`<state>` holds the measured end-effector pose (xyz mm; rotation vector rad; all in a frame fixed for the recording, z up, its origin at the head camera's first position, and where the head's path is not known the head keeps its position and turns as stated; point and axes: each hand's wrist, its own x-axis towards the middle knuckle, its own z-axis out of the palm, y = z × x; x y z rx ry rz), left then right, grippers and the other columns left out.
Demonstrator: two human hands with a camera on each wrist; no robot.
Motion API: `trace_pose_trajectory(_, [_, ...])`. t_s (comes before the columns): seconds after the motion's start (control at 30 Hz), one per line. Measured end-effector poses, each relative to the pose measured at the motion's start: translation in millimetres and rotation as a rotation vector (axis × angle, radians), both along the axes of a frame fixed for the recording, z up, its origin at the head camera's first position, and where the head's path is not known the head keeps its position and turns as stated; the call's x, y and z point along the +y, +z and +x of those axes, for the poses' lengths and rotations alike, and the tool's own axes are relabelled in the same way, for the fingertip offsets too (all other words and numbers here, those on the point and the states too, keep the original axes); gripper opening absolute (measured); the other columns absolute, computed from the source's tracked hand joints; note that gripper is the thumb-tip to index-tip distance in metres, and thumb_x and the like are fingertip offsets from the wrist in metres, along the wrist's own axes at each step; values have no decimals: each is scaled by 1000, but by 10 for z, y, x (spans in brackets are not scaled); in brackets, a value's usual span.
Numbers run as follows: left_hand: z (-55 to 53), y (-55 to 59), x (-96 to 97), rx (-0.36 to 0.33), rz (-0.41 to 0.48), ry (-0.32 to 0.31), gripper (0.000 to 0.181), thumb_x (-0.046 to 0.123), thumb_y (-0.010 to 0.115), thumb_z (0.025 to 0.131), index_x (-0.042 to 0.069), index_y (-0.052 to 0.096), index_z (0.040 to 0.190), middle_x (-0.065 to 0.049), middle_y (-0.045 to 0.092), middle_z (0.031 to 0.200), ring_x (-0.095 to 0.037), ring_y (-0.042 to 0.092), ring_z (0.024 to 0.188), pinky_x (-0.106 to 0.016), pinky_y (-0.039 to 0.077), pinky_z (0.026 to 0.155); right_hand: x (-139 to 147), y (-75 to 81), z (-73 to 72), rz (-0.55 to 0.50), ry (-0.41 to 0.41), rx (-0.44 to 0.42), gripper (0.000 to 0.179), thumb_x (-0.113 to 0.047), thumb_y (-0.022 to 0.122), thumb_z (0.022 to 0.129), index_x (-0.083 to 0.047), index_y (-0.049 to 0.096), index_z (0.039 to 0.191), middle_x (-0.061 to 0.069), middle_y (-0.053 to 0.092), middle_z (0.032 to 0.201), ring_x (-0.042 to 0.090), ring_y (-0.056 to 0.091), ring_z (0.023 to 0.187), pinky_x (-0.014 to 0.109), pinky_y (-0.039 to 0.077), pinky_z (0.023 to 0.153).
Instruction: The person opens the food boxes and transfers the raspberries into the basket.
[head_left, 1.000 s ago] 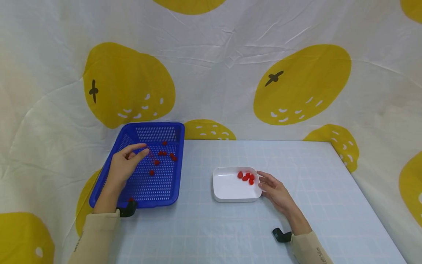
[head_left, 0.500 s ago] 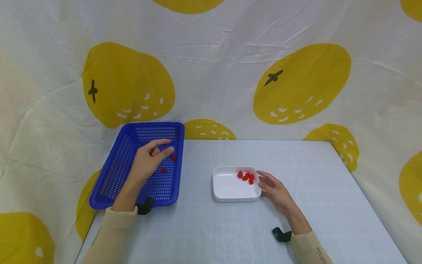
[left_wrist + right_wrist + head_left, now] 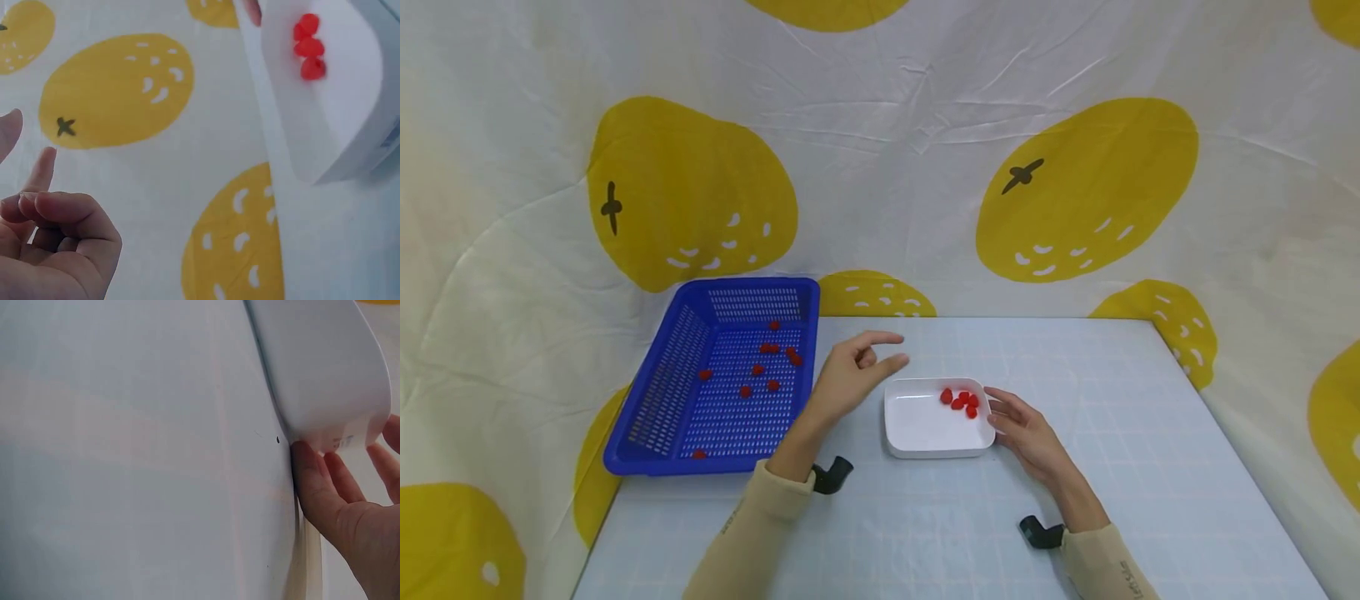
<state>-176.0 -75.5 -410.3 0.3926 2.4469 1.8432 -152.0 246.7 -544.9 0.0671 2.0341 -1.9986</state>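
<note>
My left hand is in the air between the basket and the tray, above the table. Its thumb and index finger stand apart with nothing visible between them; the left wrist view shows the other fingers bent. A shallow white tray holds several small red raspberries, gathered toward its right end; part of that cluster shows in the left wrist view. My right hand rests its fingertips against the tray's right end wall. Several more raspberries lie scattered in a blue slotted basket.
The basket stands at the table's left, its left side reaching the table edge. A pale checked cloth covers the table. Behind hangs a white sheet with large yellow fruit prints. A black camera mount sits at the left wrist.
A raspberry has dropped from my left hand into the basket. That hand has then swung right, out of the basket toward the tray. My right hand and the tray have stayed put.
</note>
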Motion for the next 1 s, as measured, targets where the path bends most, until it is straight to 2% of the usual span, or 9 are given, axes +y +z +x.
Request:
trace_pose_trajectory(0.27, [-111, -544, 481, -114, -27, -58, 36, 43, 76, 89, 28, 74, 121, -3, 38, 61, -17, 34, 54, -24, 27, 47, 1, 1, -7, -9, 8, -5, 56, -14, 61, 101, -11, 40, 153, 21, 37, 153, 40, 39, 138, 45, 45, 101])
trace_pose_trajectory(0.4, [-165, -781, 652, -156, -73, -51, 34, 42, 76, 89, 28, 75, 120, -4, 41, 61, -18, 36, 54, -25, 28, 46, 3, 10, -7, -1, 8, -3, 55, -14, 60, 101, -11, 40, 153, 20, 37, 154, 40, 39, 138, 46, 44, 101])
trace_pose_trajectory(0.5, [-195, -918, 760, -198, -144, -31, 35, 42, 75, 89, 27, 75, 121, -4, 46, 63, -18, 41, 58, -25, 31, 48, 4, 4, -11, 9, 10, -3, 55, -14, 60, 102, -12, 40, 153, 19, 37, 154, 39, 38, 139, 46, 44, 101])
trace_pose_trajectory(0.63, [-236, -1058, 862, -233, -244, -23, 36, 40, 76, 89, 30, 74, 123, -3, 51, 65, -18, 46, 62, -24, 34, 49, 2, -6, -18, 9, 15, 4, 53, -14, 59, 102, -12, 41, 152, 19, 38, 153, 40, 38, 139, 46, 44, 101])
trace_pose_trajectory(0.73, [-270, -1128, 906, -256, -275, -55, 38, 40, 77, 89, 35, 71, 126, -3, 52, 70, -19, 49, 65, -25, 36, 51, 5, -7, -19, 5, 17, 14, 54, -14, 59, 102, -12, 41, 152, 20, 38, 153, 40, 38, 138, 45, 45, 101])
trace_pose_trajectory(0.77, [-277, -1143, 914, -263, -275, -72, 39, 39, 77, 88, 37, 70, 127, -1, 57, 75, -18, 50, 68, -25, 38, 53, 7, -9, -20, 2, 18, 15, 54, -14, 59, 102, -12, 41, 152, 20, 38, 153, 40, 38, 138, 45, 45, 101])
trace_pose_trajectory(0.9, [-291, -1206, 947, -287, -240, -121, 40, 34, 77, 89, 38, 69, 128, 9, 68, 112, -16, 58, 99, -33, 51, 79, 6, -11, -21, -1, 18, 9, 54, -15, 60, 102, -12, 41, 152, 19, 38, 153, 39, 38, 138, 45, 45, 101])
trace_pose_trajectory(0.97, [-303, -1240, 964, -273, -232, -135, 39, 30, 77, 90, 33, 70, 128, 10, 65, 126, -16, 57, 111, -37, 51, 90, 10, -14, -21, -3, 18, 9, 54, -14, 60, 102, -12, 41, 152, 20, 39, 153, 40, 39, 138, 45, 45, 100])
trace_pose_trajectory(1.0, [-311, -1255, 973, -266, -235, -137, 37, 28, 77, 90, 30, 71, 127, 10, 65, 127, -16, 56, 115, -38, 50, 94, 12, -17, -22, -2, 17, 10, 53, -14, 60, 102, -12, 42, 152, 20, 39, 152, 40, 39, 137, 45, 45, 100])
